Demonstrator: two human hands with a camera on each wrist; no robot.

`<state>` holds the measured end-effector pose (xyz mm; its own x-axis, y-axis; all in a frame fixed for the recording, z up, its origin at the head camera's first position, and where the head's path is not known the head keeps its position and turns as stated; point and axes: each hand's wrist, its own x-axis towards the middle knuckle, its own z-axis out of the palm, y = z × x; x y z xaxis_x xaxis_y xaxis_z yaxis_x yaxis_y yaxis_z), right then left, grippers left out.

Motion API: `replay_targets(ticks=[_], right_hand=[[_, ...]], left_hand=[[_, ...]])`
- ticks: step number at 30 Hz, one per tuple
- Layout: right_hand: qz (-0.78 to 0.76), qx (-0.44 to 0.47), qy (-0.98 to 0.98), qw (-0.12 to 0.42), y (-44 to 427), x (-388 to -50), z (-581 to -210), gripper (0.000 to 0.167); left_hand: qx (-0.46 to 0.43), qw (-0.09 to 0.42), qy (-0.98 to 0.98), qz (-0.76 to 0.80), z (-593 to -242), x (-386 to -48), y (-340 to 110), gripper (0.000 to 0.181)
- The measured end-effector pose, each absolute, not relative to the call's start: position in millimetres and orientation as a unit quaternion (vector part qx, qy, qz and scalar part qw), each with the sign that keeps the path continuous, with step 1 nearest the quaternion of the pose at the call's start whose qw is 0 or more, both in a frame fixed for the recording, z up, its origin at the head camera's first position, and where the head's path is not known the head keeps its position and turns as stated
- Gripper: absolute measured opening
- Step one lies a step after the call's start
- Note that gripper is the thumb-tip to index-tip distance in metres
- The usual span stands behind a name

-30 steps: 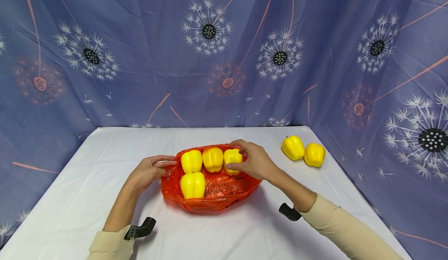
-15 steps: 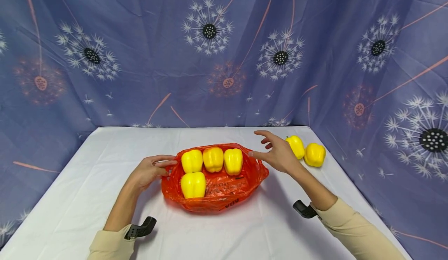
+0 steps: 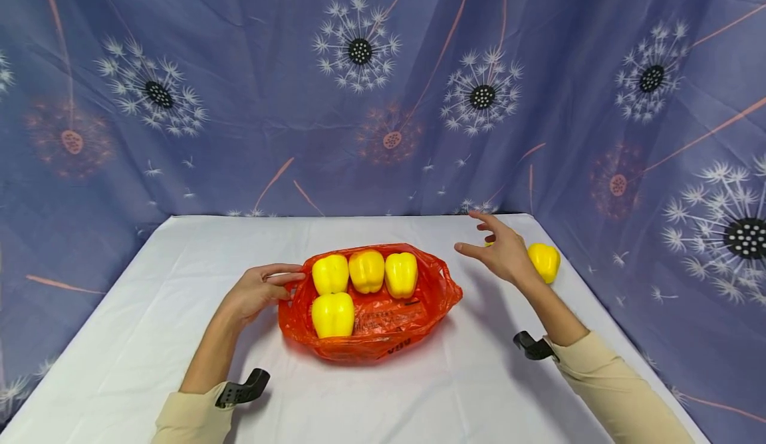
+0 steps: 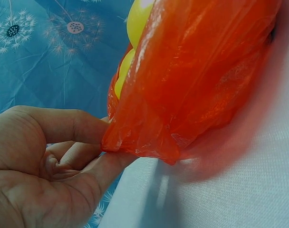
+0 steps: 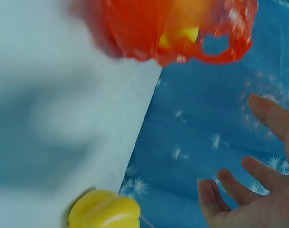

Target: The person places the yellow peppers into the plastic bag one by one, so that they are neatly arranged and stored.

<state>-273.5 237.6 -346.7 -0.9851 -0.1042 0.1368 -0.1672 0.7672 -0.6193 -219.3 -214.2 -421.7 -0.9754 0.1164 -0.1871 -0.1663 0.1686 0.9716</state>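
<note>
A red plastic bag (image 3: 383,351) lies with its mouth spread on the white table, several yellow bell peppers (image 3: 332,316) inside it. At the bag's left end my left hand (image 3: 256,294) pinches the plastic edge between thumb and fingers, as the left wrist view shows at the bag corner (image 4: 139,137). My right hand (image 3: 503,251) is in the air right of the bag, fingers spread, holding nothing. It hides most of one loose pepper; a second loose bell pepper (image 3: 544,262) shows just beyond. In the right wrist view a yellow pepper (image 5: 104,210) lies below the hand.
A white cloth (image 3: 371,404) covers the table. Purple-blue curtains (image 3: 257,98) with dandelion prints hang behind and at both sides. A black wrist mount (image 3: 242,388) sits on the left forearm and another mount (image 3: 534,346) on the right.
My right hand has let go of a pepper inside the bag, then moved out and right toward the loose peppers. The left hand has stayed at the bag's left end.
</note>
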Motion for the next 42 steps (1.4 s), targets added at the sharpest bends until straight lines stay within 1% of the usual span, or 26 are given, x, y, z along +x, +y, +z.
replay_targets(ticks=[4,10,21,30,35,42], right_hand=[[0.322,0.058,-0.943,0.06,249.7,-283.2,-347.9,0.078],[0.307,0.045,-0.947,0.076,267.8,-296.8,-354.7,0.081],[0.279,0.018,-0.957,0.073,293.1,-310.9,-378.1,0.088],[0.268,-0.023,-0.96,0.085,304.7,-315.9,-394.2,0.085],[0.254,-0.019,-0.962,0.097,307.7,-319.0,-399.7,0.082],[0.243,-0.019,-0.966,0.09,312.2,-321.5,-403.7,0.08]], left_hand=[[-0.017,0.11,0.756,0.645,-420.9,-220.1,-213.5,0.057],[-0.017,0.112,0.753,0.648,-421.6,-219.7,-213.6,0.057],[-0.015,0.109,0.754,0.648,-422.8,-218.5,-213.6,0.058],[-0.008,0.112,0.748,0.654,-424.8,-220.0,-215.8,0.058],[-0.015,0.112,0.748,0.653,-423.6,-219.8,-216.3,0.058],[-0.015,0.11,0.752,0.65,-422.1,-219.8,-215.8,0.057]])
